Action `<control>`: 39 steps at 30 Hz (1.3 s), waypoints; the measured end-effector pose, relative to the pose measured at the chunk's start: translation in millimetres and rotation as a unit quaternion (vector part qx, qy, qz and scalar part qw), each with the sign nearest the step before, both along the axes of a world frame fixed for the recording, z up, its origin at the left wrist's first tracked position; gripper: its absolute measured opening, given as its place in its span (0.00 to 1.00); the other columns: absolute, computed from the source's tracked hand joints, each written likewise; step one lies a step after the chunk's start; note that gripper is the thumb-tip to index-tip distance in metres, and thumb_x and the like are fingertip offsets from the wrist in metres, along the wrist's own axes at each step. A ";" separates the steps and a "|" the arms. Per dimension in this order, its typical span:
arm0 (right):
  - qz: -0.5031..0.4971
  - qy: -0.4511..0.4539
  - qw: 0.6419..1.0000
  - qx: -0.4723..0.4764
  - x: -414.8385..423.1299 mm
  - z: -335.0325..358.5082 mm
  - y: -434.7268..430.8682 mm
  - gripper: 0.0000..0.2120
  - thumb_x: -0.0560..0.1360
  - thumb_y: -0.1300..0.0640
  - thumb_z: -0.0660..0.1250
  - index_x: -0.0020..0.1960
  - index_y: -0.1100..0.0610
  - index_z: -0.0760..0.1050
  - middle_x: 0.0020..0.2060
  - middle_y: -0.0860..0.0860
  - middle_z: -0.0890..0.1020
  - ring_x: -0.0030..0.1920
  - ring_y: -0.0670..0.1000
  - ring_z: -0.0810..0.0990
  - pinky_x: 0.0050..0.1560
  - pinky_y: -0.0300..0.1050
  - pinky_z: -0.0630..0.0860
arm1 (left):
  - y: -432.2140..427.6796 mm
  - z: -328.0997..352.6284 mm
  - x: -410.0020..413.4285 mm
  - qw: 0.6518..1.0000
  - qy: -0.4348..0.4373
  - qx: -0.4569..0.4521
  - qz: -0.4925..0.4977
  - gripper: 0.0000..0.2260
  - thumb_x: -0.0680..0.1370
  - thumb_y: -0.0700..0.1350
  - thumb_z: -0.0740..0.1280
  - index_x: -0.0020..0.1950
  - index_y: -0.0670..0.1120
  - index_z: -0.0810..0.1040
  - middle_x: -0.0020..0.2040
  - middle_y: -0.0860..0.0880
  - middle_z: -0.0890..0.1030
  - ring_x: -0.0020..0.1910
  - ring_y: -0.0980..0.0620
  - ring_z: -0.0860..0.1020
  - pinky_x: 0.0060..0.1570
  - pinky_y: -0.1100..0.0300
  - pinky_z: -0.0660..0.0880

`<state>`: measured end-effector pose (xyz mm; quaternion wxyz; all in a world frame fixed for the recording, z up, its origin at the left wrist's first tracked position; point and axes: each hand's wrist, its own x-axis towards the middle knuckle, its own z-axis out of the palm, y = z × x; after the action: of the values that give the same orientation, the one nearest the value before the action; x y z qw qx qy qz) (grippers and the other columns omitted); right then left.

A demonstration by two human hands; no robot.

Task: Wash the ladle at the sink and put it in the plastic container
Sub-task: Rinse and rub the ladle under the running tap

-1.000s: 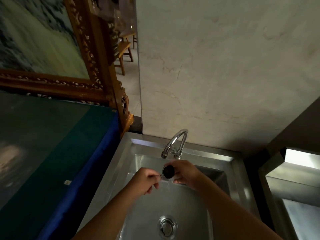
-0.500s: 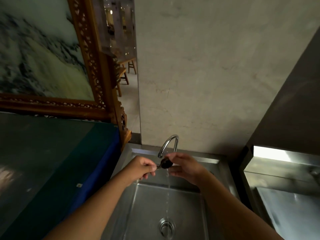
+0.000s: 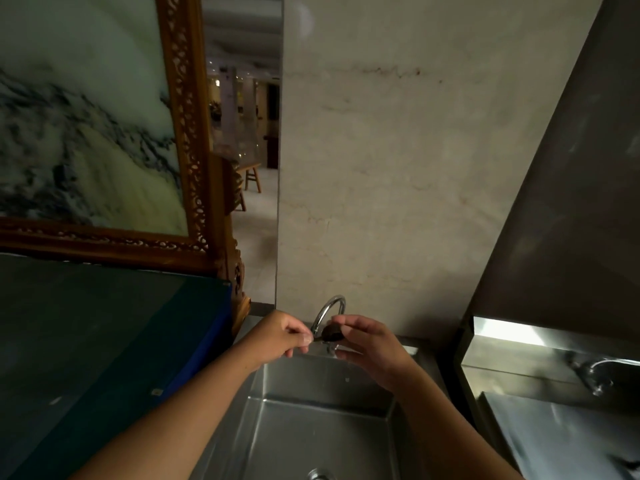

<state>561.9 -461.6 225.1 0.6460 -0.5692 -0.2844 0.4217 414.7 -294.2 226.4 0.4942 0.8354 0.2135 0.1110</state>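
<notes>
Head view. Sink (image 3: 311, 441) at 6 o'clock of frame, tap (image 3: 327, 311) at its back rim. Left hand (image 3: 282, 336) and right hand (image 3: 370, 348) are both raised over the basin, just in front of the spout.

Ladle (image 3: 331, 334): small dark bowl, held between the two hands right at the tap mouth. Left fingers are curled shut, pinching the thin handle at the bowl's 9 o'clock. Right fingers are half open, thumb and forefinger tips cupping the bowl at its 3 o'clock; the other fingers are spread loose below.

No stream of water is discernible; too dim to tell whether the tap runs.

Judgement: step in hand is the wash itself, rubbing the bowl under the spout. Plastic container is not in view. Next move calls for finishing the rinse, shaking off drips, then turning to locate the container, keeping the left pinch firm on the wet, thin handle.
</notes>
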 end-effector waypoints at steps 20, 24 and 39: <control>0.002 0.017 1.000 -0.006 0.5 -7.5 -16.4 0.12 0.78 0.66 0.61 0.52 0.56 0.82 0.49 0.58 0.86 0.50 0.56 0.83 0.56 0.52 0.75 | -27.1 -1.4 -3.6 0.999 0.043 0.029 0.002 0.04 0.75 0.47 0.70 0.46 0.55 0.81 0.39 0.55 0.86 0.30 0.61 0.78 0.29 0.69 0.72; -0.015 -0.013 1.000 -0.010 2.4 3.7 -11.1 0.10 0.79 0.66 0.61 0.54 0.59 0.80 0.48 0.58 0.84 0.49 0.56 0.82 0.50 0.47 0.75 | -30.3 -3.6 3.0 0.998 0.045 -0.030 -0.017 0.07 0.75 0.42 0.70 0.52 0.51 0.81 0.40 0.49 0.87 0.35 0.53 0.83 0.37 0.61 0.80; -0.070 -0.316 0.937 -0.132 0.1 -11.0 -4.5 0.17 0.72 0.53 0.73 0.58 0.60 0.79 0.49 0.56 0.85 0.48 0.53 0.83 0.51 0.47 0.78 | -58.0 -20.8 24.7 0.898 -0.169 -0.376 0.152 0.08 0.78 0.38 0.67 0.55 0.39 0.80 0.46 0.40 0.87 0.45 0.42 0.85 0.49 0.47 0.81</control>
<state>562.0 -466.1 214.1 0.4698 -0.7716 -0.3755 0.2070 439.4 -352.2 205.6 0.7772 0.5133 0.2771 0.2359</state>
